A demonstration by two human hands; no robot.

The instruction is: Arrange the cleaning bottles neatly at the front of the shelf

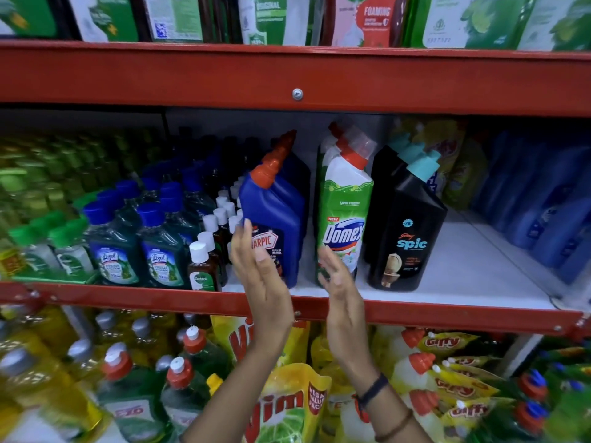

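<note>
Head view: on the middle red shelf (415, 310), green-capped bottles (68, 251) stand farthest left, then blue-capped Lizol bottles (163, 254) and small brown Dettol bottles (201, 270). The blue Harpic bottle (278, 215) stands at the shelf's front edge; the left hand (259, 276) is raised before its label, fingers straight and open, gripping nothing, its fingertips at the bottle's left side. A gap separates it from the green-and-white Domex bottle (343, 215), where the right hand (339, 282) is likewise flat and empty in front of the bottle's lower part. Just beside stands the black Spic bottle (406, 231), then bare shelf.
</note>
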